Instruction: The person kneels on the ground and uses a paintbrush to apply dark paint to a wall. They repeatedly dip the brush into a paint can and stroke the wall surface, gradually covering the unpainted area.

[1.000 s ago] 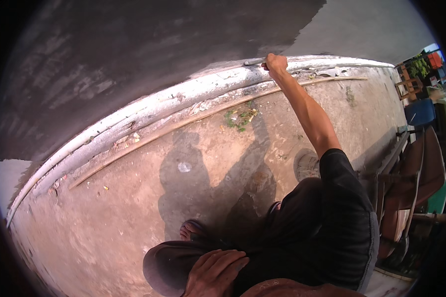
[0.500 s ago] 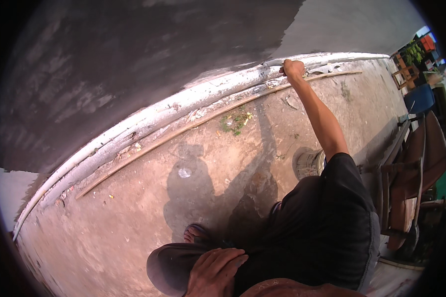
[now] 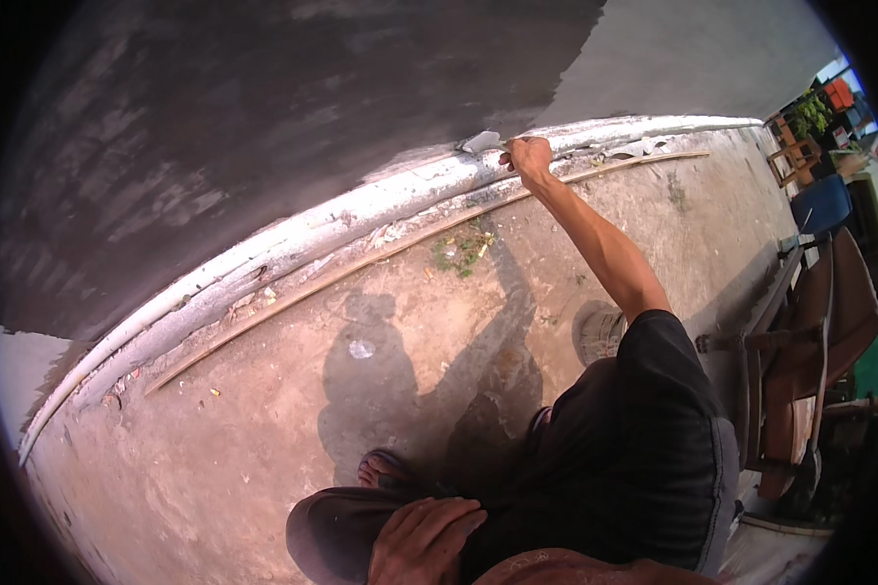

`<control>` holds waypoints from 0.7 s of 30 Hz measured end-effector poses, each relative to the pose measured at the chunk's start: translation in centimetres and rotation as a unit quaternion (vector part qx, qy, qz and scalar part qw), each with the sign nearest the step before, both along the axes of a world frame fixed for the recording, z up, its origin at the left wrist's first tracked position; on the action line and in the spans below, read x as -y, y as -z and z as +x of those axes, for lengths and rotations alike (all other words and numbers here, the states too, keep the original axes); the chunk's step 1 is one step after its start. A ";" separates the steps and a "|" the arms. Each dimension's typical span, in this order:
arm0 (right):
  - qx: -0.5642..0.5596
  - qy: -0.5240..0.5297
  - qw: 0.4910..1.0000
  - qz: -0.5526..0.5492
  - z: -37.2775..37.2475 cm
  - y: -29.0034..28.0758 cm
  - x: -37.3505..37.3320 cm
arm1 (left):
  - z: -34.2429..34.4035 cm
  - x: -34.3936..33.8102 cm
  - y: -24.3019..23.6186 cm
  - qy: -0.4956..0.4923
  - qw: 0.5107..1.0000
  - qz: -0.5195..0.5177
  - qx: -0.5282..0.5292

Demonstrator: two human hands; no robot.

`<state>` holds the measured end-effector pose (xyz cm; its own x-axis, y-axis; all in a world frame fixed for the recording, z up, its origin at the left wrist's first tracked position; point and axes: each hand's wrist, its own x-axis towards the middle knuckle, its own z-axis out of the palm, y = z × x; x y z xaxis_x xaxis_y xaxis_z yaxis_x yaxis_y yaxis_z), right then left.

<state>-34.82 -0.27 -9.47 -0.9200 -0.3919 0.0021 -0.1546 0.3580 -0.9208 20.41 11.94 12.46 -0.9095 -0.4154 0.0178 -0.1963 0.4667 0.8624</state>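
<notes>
My right hand point(image 3: 530, 158) is stretched far out to the foot of the wall, its fingers wrapped round the handle of a small trowel point(image 3: 480, 143). The trowel's flat, pale blade points left and lies at the line where the dark, damp-looking wall point(image 3: 361, 88) meets the white-splashed ledge point(image 3: 400, 183). Most of the handle is hidden in my fist. On my left knee rests my left hand point(image 3: 424, 536), fingers laid out over the dark trousers, with nothing in it.
A long wooden strip point(image 3: 361, 256) lies along the ledge on the concrete ground point(image 3: 234, 439). A bucket point(image 3: 598, 331) stands beside my right knee, partly covered by it. Brown chairs point(image 3: 800, 361) and a blue seat point(image 3: 821, 203) are at right. Weeds point(image 3: 461, 249) grow near the strip.
My right hand has moved left along the foot of the wall with the trowel, whose blade now shows more plainly. My left hand stays on the knee.
</notes>
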 end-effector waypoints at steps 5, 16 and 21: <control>-0.057 0.056 0.996 0.039 -1.7 -1.7 -4.1 | 0.0 0.0 0.2 0.003 1.000 -0.011 -0.002; -0.215 0.032 0.972 0.092 -2.7 1.6 0.7 | -0.2 -0.3 0.3 0.011 1.000 -0.001 -0.005; 0.037 -0.038 0.999 -0.011 2.6 -0.4 -0.7 | -0.4 -0.4 -0.7 -0.003 1.000 0.011 0.015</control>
<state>-32.17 0.46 -9.06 -0.8860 -0.4605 -0.0546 -0.1122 0.3272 -0.9383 20.02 12.31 13.20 -0.9072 -0.4204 -0.0176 -0.2241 0.4473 0.8658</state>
